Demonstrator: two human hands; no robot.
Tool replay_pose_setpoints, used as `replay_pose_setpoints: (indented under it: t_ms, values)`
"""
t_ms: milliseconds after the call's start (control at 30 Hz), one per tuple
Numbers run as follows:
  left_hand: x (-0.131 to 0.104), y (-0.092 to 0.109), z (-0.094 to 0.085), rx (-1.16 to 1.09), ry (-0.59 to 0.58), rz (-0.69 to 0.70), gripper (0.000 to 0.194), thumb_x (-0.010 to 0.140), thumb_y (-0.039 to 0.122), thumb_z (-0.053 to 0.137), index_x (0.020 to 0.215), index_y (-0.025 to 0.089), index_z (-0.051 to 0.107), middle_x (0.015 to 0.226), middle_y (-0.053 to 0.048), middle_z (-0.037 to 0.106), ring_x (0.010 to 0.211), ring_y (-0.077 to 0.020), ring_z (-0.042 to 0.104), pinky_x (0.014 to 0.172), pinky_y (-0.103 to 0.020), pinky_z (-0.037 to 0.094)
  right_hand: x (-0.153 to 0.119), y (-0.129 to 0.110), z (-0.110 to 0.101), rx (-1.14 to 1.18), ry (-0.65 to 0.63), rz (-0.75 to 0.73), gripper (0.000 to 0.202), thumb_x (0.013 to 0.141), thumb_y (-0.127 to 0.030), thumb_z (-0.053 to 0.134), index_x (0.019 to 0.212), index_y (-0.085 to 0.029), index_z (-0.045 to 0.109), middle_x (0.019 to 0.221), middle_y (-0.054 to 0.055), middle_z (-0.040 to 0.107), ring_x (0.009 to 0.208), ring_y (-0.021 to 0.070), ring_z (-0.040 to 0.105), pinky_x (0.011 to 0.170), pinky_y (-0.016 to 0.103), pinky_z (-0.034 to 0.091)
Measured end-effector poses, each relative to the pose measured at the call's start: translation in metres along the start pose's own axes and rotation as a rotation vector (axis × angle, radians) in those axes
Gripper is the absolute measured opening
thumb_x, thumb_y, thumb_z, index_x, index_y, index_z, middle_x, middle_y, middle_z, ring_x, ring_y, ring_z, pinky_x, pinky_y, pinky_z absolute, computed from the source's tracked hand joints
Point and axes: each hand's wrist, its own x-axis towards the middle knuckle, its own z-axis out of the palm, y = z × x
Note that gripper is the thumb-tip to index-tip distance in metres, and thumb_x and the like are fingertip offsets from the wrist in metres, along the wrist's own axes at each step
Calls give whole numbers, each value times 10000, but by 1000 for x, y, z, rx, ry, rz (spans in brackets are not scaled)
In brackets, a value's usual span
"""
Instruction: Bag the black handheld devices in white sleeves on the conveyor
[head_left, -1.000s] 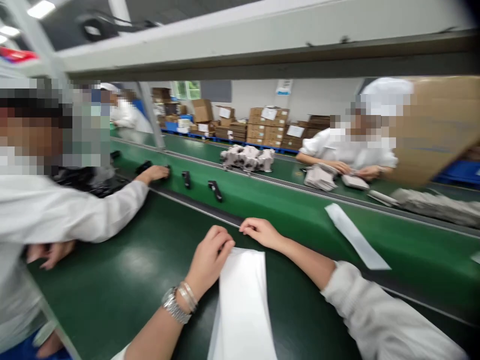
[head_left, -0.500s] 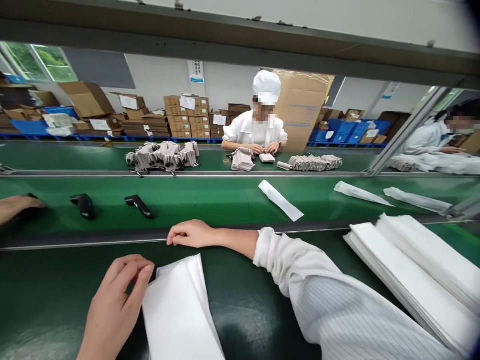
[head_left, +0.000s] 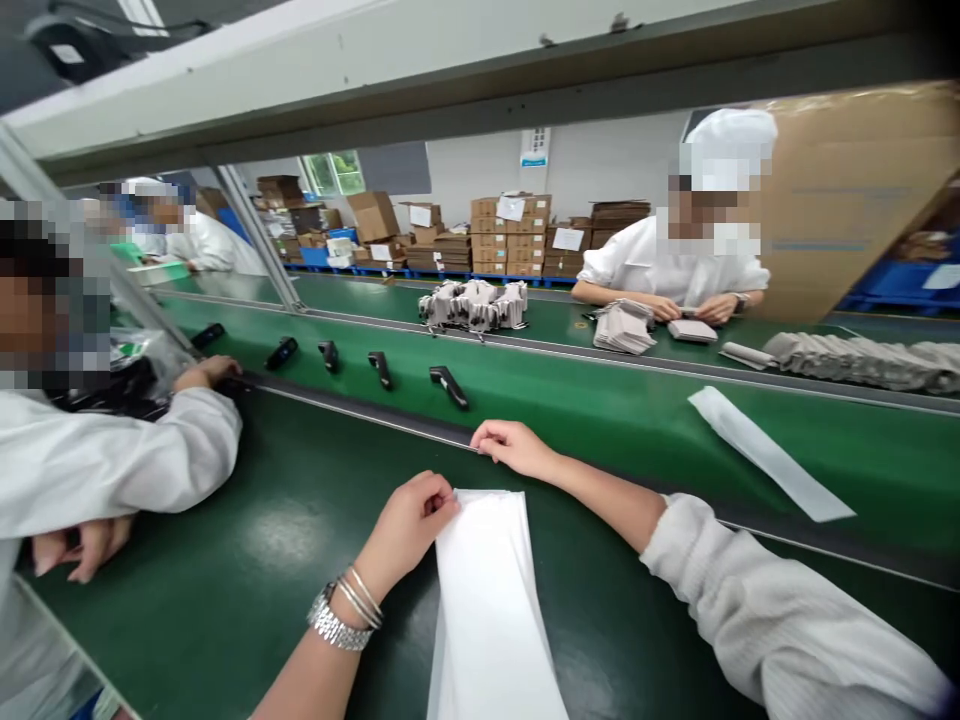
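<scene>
White sheets: a loose stack of long, thin white sheets, slightly fanned, runs from the bottom edge up to just below the centre of the frame, flat on the dark green table.
Left hand: lower centre, the left hand is at the stack's upper-left corner, thumb and fingertips drawn narrow; whether they pinch a sheet, I cannot tell.
Left wrist: a silver watch and thin bangles.
Right hand: just right of centre, the right hand is at the metal edge strip, above the stack and apart from it. Its fingers are curled and narrow; whether anything is inside, I cannot tell.
Neighbour: at the left side, a person's white sleeve lies across the table.
Belt: beyond the strip, a green belt bears five black handheld devices in a spaced row from upper left to centre, and one long white strip at the right.
Far bench: grey-beige bundles at upper centre; at upper right, a person in a white cap handles a small folded piece.
Back: cardboard boxes stacked along the wall.
</scene>
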Motion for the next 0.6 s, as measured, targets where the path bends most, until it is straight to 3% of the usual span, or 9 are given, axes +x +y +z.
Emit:
replay_pose_setpoints:
  t_ms: [133,267,367,467,600]
  values:
    - [-2,2,3,12,43,32,220,879,269,471,688,167,512,725,6,504,650,-105,465,611,-218,346,31,1,-5,-196,121,61,164,869,-224,502,969,-192,628,941,29,633,733,127,597,728,264,478]
    - [-1,0,1,86,55,32,312,921,310,416,668,165,526,727,-2,524,649,-106,478,630,-228,350,80,8,-4,-429,273,195,312,803,-252,597,1110,-200,574,1152,109,556,992,247,564,870,393,445]
    - [-3,-3,-5,49,-17,3,244,847,374,564,709,173,547,703,24,510,617,-92,436,593,-211,335,105,18,0,-428,288,233,397,791,-197,604,1180,-190,525,1173,145,544,1104,305,509,922,445,407]
    - [-4,-6,-9,-8,-100,5,194,761,319,667,715,171,550,691,43,494,619,-80,414,574,-194,321,114,29,-1,-368,281,269,432,820,-127,527,1241,-202,467,1136,128,570,1048,275,548,892,426,434]
    - [-3,-3,-6,32,-42,85,218,863,252,530,666,157,536,662,35,490,610,-76,435,599,-207,316,97,26,-6,-230,261,309,517,863,-120,408,1358,-180,268,1013,83,606,875,187,617,791,344,501]
